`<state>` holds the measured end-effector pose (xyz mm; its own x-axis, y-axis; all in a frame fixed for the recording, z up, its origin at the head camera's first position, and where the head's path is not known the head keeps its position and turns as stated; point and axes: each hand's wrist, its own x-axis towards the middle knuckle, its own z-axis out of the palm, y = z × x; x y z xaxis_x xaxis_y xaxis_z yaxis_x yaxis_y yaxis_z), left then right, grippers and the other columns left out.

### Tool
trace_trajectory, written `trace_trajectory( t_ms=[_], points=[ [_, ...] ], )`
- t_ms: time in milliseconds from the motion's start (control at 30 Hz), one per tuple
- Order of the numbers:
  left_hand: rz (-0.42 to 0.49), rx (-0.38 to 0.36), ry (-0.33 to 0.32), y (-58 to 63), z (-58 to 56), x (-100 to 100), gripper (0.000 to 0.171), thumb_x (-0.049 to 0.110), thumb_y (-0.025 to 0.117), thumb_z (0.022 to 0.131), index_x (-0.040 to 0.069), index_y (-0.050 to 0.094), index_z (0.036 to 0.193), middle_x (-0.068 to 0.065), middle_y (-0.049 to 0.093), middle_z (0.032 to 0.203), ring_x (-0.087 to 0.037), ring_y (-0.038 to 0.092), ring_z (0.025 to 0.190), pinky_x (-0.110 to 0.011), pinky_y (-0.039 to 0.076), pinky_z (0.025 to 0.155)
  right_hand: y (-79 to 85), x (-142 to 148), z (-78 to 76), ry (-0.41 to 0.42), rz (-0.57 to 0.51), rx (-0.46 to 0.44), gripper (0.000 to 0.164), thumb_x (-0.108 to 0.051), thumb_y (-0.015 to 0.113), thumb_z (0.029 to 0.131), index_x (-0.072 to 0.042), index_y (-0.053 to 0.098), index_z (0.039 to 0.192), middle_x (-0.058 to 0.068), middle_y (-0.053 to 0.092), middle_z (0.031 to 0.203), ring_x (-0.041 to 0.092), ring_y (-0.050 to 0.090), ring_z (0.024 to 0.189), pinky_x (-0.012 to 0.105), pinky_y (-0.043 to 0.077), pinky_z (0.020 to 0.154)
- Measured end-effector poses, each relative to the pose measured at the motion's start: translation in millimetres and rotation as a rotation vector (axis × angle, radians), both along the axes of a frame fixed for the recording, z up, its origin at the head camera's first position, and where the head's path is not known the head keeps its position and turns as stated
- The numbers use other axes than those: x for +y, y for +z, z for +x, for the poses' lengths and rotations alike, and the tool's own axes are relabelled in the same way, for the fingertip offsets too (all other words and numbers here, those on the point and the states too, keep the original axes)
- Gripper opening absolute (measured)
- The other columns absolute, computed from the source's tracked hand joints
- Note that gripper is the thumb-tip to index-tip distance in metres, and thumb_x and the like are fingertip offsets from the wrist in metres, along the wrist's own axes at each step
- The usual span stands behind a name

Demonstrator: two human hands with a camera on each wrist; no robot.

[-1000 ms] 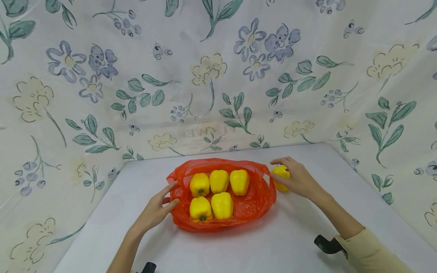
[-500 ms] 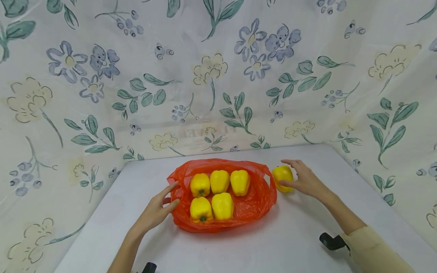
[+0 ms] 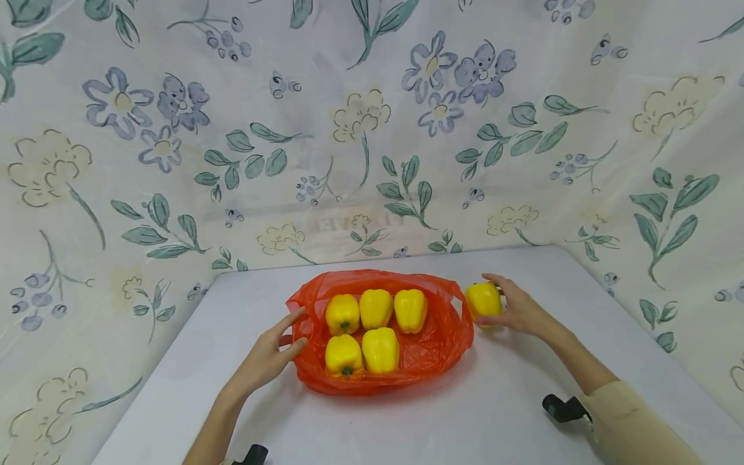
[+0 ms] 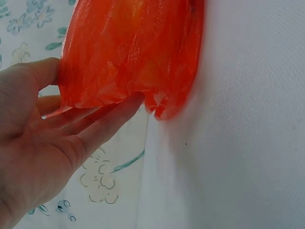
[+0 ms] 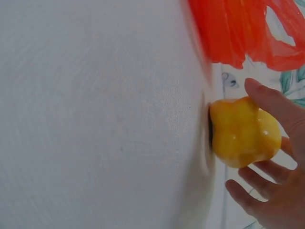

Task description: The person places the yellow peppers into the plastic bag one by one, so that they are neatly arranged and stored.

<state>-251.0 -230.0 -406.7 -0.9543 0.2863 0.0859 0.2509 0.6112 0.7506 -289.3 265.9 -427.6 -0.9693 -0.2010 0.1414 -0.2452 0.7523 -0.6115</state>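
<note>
A red plastic bag [image 3: 430,355] lies wide open on the white table, with several yellow bell peppers [image 3: 380,351] inside in two rows. My left hand [image 3: 264,361] holds the bag's left edge; in the left wrist view its thumb and fingers [image 4: 112,121] lie on different sides of the thin film. Just right of the bag is another yellow bell pepper [image 3: 484,302], which my right hand [image 3: 519,310] grips from the right. The right wrist view has the thumb [image 5: 271,98] along one side of this pepper [image 5: 243,133] and the fingertips at the other; some fingers are partly hidden behind it.
The white table [image 3: 407,426] reaches back to a floral curtain [image 3: 360,129] that hangs behind and along both sides. A handle loop of the bag stands up at its right end, between the peppers inside and the one in my right hand.
My right hand has drawn back rightward from the bag's right rim, then closed round the single bell pepper. My left hand has stayed at the bag's left edge.
</note>
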Motion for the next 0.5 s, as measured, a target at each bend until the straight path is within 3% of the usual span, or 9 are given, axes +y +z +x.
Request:
trace_trajectory(
  t_ms=[500],
  points=[
    [-0.004, -0.011, -0.005, 2.8, -4.8, -0.7, 0.062, 0.021, 0.063, 0.096, 0.017, 0.036, 0.152, -0.019, 0.041, 0.153, -0.043, 0.056, 0.123, -0.034, 0.061, 0.081, -3.8, 2.3, -3.5, 0.011, 0.017, -0.015, 0.098, -0.029, 0.085, 0.075, 0.0, 0.029, 0.149, 0.027, 0.043, 0.144, 0.042, 0.05, 0.122, 0.061, 0.046, 0.102]
  ],
)
